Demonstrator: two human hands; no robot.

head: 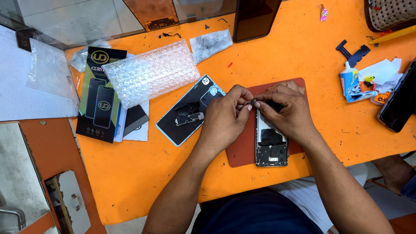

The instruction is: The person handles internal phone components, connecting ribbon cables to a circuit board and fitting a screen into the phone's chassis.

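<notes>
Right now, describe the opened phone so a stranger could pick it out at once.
On the orange table lies a dark red mat. The opened phone lies on it, partly under the right hand. Unlike the dark, closed phones at the table's edges, its back is off, showing grey and black internals.

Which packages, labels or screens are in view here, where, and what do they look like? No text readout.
Black flat rectangular retail box: left of the hands, phone pictures and a gold round emblem on its face.
Clear bubble-wrap pouch: overlapping the box's right edge.
Dark rectangular phone back panel with light blue rim: beside the left hand, round white sticker at a corner.
Dark glossy screen panel: top centre, blank.
Small blue-and-white packet: far right, among white paper scraps.
</notes>
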